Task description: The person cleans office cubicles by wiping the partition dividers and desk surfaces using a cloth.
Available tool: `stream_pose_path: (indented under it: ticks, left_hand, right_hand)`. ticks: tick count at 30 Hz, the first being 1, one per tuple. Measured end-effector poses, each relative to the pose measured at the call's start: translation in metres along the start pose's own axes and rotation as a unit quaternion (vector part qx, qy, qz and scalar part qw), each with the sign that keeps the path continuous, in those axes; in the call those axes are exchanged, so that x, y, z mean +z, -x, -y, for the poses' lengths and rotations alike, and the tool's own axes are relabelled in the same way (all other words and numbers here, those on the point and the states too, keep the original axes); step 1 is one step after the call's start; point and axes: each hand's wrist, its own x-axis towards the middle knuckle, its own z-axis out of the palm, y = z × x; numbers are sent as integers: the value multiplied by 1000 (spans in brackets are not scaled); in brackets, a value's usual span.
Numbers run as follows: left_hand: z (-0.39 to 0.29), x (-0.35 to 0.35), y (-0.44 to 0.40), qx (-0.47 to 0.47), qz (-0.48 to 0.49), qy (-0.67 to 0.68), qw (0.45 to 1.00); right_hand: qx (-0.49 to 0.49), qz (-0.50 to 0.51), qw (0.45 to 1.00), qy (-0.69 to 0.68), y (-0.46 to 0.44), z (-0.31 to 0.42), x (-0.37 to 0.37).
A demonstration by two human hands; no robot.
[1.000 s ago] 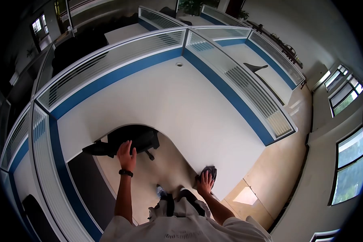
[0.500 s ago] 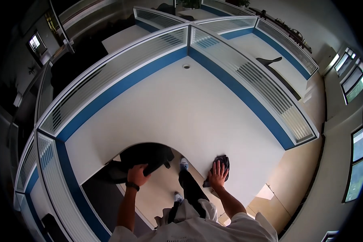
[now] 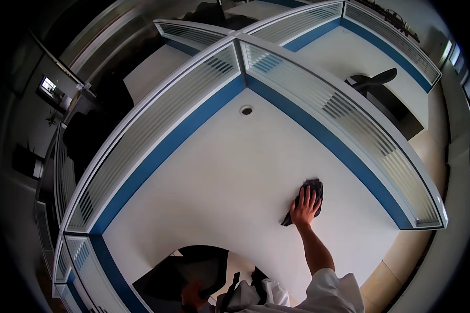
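My right hand (image 3: 305,209) lies on a crumpled black cloth (image 3: 317,188), pressing it against the white desktop (image 3: 209,177). Its fingers stretch forward over the cloth, and dark folds stick out on both sides. Low in the view, my left hand (image 3: 193,293) is in shadow against a black chair (image 3: 206,271) in the curved cut-out of the desk. Blur and darkness hide its fingers, so its grip on the chair does not show clearly.
Blue-based partitions with glass panels (image 3: 318,104) border the desk on its far sides. A round cable hole (image 3: 246,110) sits near the far corner. Beyond the right partition stands another desk with a black chair (image 3: 373,79). Tiled floor (image 3: 384,276) shows at the right.
My right hand has slid the cloth forward across the desktop, away from my body. My left hand appears lower in the view, and the camera view has shifted.
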Motion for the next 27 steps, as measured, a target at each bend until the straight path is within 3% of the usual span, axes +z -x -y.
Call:
stream_pose_path:
  ticks: [5,7,8,12,14,17,20,27]
  left_hand:
    - [-5,0,8,-28,47,13,998]
    - [-35,-18,-1,-55,-7,34,998]
    - [-35,-25,-5,-71,40,48,996]
    - [-34,-36,-7,-77,37,69,994]
    - [-20,-40,5,-11,75,30,997]
    - [-16,-45,14,-22,95,35,995]
    - [1,-16,31,-11,35,25,999]
    - [14,11,31,-57,27,37,997]
  right_hand:
    - [36,-35,999,14,-95,3,17]
    - [57,-52,997,24,-130,-2,22]
    - [70,-57,995,29,-146,-2,24]
    - [95,-73,991,55,-189,-7,37]
    - [96,-67,991,69,-197,-7,38]
    - [70,-84,990,91,-187,-11,48]
    - [21,-73,993,95,-153,-5,48]
    - [-69,-69,994,52,1,38,45]
